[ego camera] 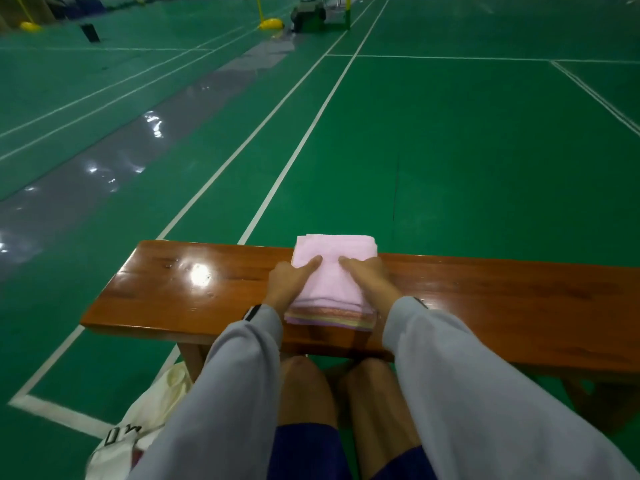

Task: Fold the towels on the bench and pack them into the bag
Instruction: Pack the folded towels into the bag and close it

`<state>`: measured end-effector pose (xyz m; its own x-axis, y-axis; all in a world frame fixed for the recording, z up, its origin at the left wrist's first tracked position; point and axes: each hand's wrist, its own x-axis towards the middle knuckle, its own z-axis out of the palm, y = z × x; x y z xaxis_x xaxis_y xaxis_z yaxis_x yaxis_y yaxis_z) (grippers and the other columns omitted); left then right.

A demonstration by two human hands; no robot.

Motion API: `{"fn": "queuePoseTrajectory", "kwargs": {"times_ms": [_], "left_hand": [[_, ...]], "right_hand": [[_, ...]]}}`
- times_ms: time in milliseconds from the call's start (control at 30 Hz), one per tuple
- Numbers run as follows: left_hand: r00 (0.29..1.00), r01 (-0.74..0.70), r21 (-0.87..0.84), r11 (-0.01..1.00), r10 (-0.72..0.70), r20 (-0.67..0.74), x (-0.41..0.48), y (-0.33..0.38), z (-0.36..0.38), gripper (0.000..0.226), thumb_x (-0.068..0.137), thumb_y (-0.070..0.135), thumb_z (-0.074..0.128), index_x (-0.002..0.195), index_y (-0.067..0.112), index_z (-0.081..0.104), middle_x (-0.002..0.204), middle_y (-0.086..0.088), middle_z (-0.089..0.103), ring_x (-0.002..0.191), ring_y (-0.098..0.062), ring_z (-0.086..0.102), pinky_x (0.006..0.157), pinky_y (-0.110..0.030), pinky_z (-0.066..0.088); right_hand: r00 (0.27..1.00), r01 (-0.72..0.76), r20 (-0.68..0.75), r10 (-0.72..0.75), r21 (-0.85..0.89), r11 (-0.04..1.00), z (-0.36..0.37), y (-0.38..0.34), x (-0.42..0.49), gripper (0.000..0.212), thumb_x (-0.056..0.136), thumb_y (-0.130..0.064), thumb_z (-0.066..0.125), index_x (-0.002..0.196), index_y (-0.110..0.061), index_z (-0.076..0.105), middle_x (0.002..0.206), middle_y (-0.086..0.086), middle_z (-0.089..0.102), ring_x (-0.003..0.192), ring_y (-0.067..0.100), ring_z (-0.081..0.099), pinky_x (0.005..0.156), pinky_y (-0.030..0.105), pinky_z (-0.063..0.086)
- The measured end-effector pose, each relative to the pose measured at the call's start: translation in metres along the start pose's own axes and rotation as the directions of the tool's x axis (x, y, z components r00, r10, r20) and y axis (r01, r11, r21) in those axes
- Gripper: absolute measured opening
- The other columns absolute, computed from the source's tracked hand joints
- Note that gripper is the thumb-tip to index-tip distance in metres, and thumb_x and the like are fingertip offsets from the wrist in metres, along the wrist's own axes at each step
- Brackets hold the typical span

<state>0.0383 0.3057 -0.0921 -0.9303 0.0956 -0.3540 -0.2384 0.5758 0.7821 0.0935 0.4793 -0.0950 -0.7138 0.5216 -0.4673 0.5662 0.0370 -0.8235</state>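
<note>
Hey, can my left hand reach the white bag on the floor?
Probably yes. The white bag lies on the floor on that side, beside the bench leg, with nothing visible between. The left hand is busy, though, gripping the folded towel stack together with the right hand.

Reddish-brown wooden bench [502,289], varnished to a high gloss (lamp glare shines on its top). Pink towels [334,251] of soft, matt cloth. Green floor [450,150], smooth and dull, beside a glossy grey strip [104,174]. White cloth bag [156,403]. Grey matt fabric sleeves [242,375].
</note>
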Motion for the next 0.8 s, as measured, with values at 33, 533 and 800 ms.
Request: {"fn": "queuePoseTrajectory", "kwargs": {"times_ms": [33, 533, 800], "left_hand": [[0.996, 0.059, -0.095, 0.994, -0.052, 0.072, 0.001, 0.000, -0.006, 0.087, 0.074, 0.073, 0.075, 0.119, 0.001, 0.058, 0.121, -0.012, 0.066, 0.107, -0.029, 0.063, 0.094, -0.041, 0.055], [0.919, 0.109, -0.554, 0.825, 0.129, 0.373, -0.093, 0.025, -0.083, 0.068, 0.085, 0.051, 0.077, 0.132, 0.004, 0.062, 0.120, -0.023, 0.071, 0.109, -0.042, 0.069, 0.100, -0.053, 0.054], [0.844, 0.077, -0.602, 0.795, 0.270, 0.464, -0.164, 0.025, -0.137, 0.038, 0.089, 0.037, 0.060, 0.070, 0.010, 0.081, 0.071, -0.008, 0.074, 0.062, -0.015, 0.071, 0.058, -0.022, 0.058]], "right_hand": [[0.988, -0.083, 0.143, 0.061, 0.152, 0.985, -0.008, 0.000, 0.000, 0.091, 0.058, -0.057, 0.086, 0.130, -0.007, 0.061, 0.118, 0.009, 0.071, 0.107, 0.030, 0.069, 0.097, 0.044, 0.055], [0.853, -0.153, 0.522, -0.024, 0.294, 0.943, -0.041, -0.060, -0.056, 0.090, 0.060, -0.048, 0.094, 0.131, -0.005, 0.063, 0.121, 0.021, 0.070, 0.113, 0.038, 0.068, 0.104, 0.055, 0.050], [0.753, -0.018, 0.657, -0.018, 0.048, 0.999, -0.029, -0.098, -0.108, 0.078, 0.075, -0.044, 0.088, 0.136, -0.003, 0.060, 0.124, 0.018, 0.069, 0.108, 0.035, 0.070, 0.089, 0.045, 0.058]]}}
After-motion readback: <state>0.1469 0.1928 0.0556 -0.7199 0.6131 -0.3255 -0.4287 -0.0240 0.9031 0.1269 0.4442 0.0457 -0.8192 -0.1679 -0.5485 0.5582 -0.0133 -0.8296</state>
